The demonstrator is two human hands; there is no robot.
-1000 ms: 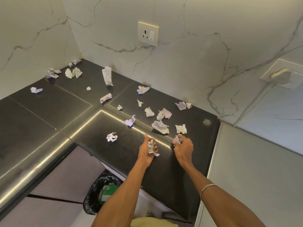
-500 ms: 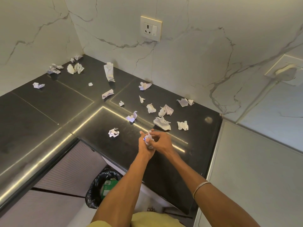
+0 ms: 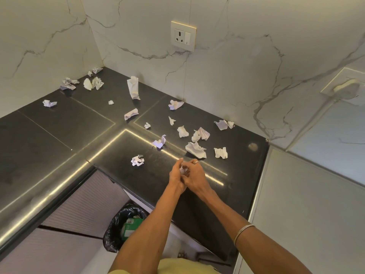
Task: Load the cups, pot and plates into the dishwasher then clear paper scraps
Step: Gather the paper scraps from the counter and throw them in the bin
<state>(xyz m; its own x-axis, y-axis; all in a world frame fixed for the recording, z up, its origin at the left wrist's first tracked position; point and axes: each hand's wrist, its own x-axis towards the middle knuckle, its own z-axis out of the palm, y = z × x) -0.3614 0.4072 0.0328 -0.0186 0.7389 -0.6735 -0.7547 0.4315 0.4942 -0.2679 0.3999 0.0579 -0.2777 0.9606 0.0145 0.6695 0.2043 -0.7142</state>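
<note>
The left hand [image 3: 176, 176] and the right hand [image 3: 194, 177] are pressed together over the front of the black counter [image 3: 59, 131]. Both hands curl around one small wad [image 3: 182, 170] of paper held between them. Only a bit of it peeks out.

At the far left a scrap [image 3: 49, 103] lies alone. Behind it, in the corner, more scraps [image 3: 92, 83] sit close to the wall. A tall scrap [image 3: 133, 88] stands up near the back wall. A ball [image 3: 137, 160] of paper lies just left of the hands. A flat scrap [image 3: 196, 149] lies just behind the hands, and a folded one [image 3: 220, 152] is to its right. Down below the counter stands a bin [image 3: 116, 226] with a black bag. On the right wrist is a thin bangle [image 3: 243, 232].
</note>
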